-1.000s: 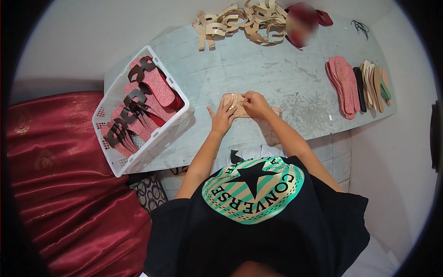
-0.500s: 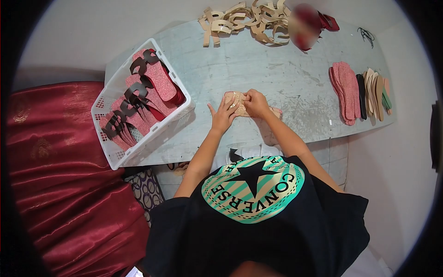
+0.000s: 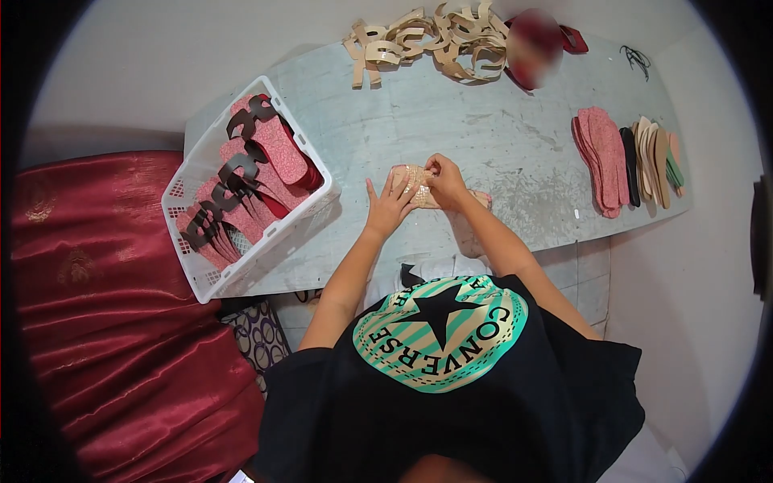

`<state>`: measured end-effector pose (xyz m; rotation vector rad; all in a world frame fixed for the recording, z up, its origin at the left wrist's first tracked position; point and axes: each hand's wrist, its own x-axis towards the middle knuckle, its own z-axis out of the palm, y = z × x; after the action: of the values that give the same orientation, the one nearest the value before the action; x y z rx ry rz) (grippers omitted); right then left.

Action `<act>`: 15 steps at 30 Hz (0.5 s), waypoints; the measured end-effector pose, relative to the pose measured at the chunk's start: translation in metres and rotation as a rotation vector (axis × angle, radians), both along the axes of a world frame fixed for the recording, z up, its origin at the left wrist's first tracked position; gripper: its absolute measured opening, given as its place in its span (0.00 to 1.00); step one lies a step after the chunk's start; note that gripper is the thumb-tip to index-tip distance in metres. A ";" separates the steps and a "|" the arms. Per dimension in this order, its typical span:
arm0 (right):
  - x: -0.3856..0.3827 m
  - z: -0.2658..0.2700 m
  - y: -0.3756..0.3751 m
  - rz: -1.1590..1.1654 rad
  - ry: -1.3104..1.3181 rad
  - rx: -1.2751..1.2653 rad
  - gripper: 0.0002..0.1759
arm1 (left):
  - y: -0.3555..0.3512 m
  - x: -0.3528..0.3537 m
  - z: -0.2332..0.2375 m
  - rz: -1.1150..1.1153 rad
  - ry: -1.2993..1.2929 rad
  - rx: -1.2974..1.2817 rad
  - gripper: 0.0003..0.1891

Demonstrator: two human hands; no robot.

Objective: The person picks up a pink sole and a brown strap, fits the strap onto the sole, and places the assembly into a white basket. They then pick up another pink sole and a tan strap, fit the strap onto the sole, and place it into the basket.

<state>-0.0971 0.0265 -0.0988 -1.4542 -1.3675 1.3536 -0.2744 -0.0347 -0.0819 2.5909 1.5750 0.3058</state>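
Note:
A sandal (image 3: 483, 198) with a beige patterned strap (image 3: 415, 177) across it lies on the table in front of me. My left hand (image 3: 388, 204) rests on its left end, fingers laid out over the strap and thumb stretched away to the side. At the strap's right side my right hand (image 3: 448, 182) has thumb and fingertips pinched together on the strap's edge. My right hand and wrist cover part of the sole.
On the left, a white plastic basket (image 3: 310, 150) holds pink soles with dark straps. Loose beige straps (image 3: 384, 53) lie piled at the back beside a red item (image 3: 572, 39). Pink (image 3: 600, 157), black and beige soles stand at right. A black cord (image 3: 636, 60) lies behind them.
Both hands stay at the sandal. The left fingers have shifted slightly, and more of the strap shows between the hands. The view has tilted a little.

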 end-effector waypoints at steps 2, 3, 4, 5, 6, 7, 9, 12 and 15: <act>0.002 -0.001 0.005 0.013 0.004 -0.012 0.17 | 0.002 -0.002 0.009 -0.080 -0.046 0.002 0.27; 0.002 0.002 0.007 0.023 0.011 -0.026 0.19 | 0.002 -0.002 0.009 -0.081 -0.046 0.002 0.27; 0.003 0.005 0.009 0.021 0.012 -0.025 0.19 | 0.004 -0.002 0.010 -0.095 -0.004 0.006 0.27; 0.003 0.008 0.010 0.020 0.004 -0.097 0.19 | 0.005 -0.002 0.011 -0.108 0.039 0.010 0.27; 0.004 0.008 0.012 0.020 -0.004 -0.170 0.19 | 0.006 -0.002 0.007 -0.109 0.040 0.012 0.27; 0.004 0.008 0.015 0.020 -0.003 -0.168 0.19 | 0.006 -0.001 0.002 -0.112 0.044 0.043 0.28; 0.005 0.006 0.018 0.054 -0.025 -0.203 0.20 | 0.005 0.001 -0.002 -0.115 0.047 0.073 0.28; 0.006 0.004 0.018 0.053 0.051 -0.232 0.18 | 0.003 0.002 -0.004 -0.099 0.066 0.098 0.27; 0.006 0.010 0.016 0.005 0.231 -0.318 0.16 | 0.003 0.002 -0.009 -0.106 -0.031 0.097 0.27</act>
<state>-0.0908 0.0422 -0.0892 -1.4378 -1.0431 1.7438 -0.2728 -0.0320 -0.0906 2.7166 1.4410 0.4210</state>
